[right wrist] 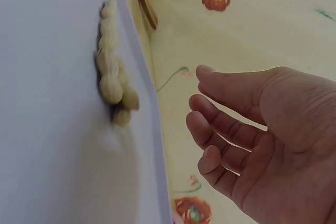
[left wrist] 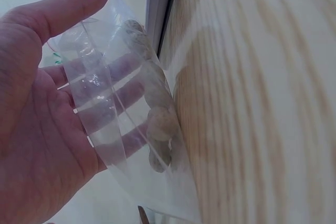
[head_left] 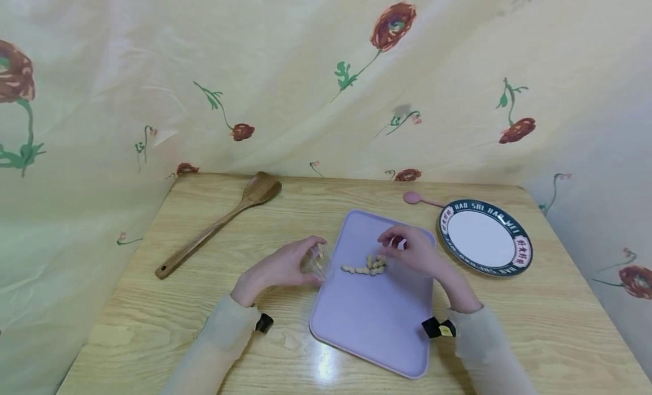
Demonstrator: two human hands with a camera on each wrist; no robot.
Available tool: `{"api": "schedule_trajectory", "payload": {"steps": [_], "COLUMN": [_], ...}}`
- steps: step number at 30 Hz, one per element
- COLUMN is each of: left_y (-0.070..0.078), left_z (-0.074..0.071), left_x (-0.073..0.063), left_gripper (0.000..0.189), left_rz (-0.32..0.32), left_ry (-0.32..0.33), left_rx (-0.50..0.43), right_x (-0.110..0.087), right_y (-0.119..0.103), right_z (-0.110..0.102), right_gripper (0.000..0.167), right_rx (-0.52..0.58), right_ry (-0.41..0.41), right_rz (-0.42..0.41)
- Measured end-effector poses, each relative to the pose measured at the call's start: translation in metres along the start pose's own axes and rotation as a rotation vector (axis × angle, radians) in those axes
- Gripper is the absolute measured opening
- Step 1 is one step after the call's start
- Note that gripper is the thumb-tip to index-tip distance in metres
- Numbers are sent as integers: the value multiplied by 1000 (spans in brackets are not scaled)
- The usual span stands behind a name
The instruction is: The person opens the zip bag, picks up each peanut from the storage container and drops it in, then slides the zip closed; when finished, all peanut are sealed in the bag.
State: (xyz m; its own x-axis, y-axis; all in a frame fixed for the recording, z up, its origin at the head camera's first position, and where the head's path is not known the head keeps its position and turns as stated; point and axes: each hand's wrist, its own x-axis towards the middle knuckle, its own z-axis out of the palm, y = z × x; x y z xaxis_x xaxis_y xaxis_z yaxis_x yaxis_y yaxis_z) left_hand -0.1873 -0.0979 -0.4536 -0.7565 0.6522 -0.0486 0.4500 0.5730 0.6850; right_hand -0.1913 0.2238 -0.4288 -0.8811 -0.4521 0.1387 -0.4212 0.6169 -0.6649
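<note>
My left hand (head_left: pixel 285 266) grips a clear plastic bag (head_left: pixel 317 261) beside the left edge of a lilac tray (head_left: pixel 372 321). In the left wrist view, several peanuts (left wrist: pixel 157 121) lie inside that bag (left wrist: pixel 94 98); the fingers show through it and the thumb is on the near side. More unshelled peanuts (head_left: pixel 364 269) lie in a small heap and a row on the tray. Over the tray, close to this heap, my right hand (head_left: pixel 412 249) has its fingers bent loosely. The right wrist view shows nothing between the fingers (right wrist: pixel 210 158).
A wooden spatula (head_left: pixel 219 225) lies at the left. To the right of the tray is a white plate (head_left: pixel 484 239) with a dark lettered rim, and a pink spoon (head_left: pixel 414 198) lies partly under it. Flowered cloth (head_left: pixel 305 84) hangs behind the wooden table (head_left: pixel 127 327).
</note>
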Motion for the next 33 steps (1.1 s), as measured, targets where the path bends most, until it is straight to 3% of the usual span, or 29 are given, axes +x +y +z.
{"api": "schedule_trajectory", "payload": {"steps": [6,13,18,33], "left_y": [1,1,1,2], "left_z": [0,0,0,0], "left_x": [0,-1,-1,-1], "left_gripper": [76,77,77,76], "left_rz": [-3,-7,-8,-7], "left_ry": [-3,-7,-5,-10], "left_rx": [-2,2,6,5], "right_x": [-5,-9,-12,-13], "right_y": [12,21,21,17], "right_z": [-1,2,6,12], "right_gripper": [14,16,16,14], "right_rx": [-26,-34,-23,-21], "right_ry": [-33,-90,-97,-128], "right_rz": [-19,23,-4,56]}}
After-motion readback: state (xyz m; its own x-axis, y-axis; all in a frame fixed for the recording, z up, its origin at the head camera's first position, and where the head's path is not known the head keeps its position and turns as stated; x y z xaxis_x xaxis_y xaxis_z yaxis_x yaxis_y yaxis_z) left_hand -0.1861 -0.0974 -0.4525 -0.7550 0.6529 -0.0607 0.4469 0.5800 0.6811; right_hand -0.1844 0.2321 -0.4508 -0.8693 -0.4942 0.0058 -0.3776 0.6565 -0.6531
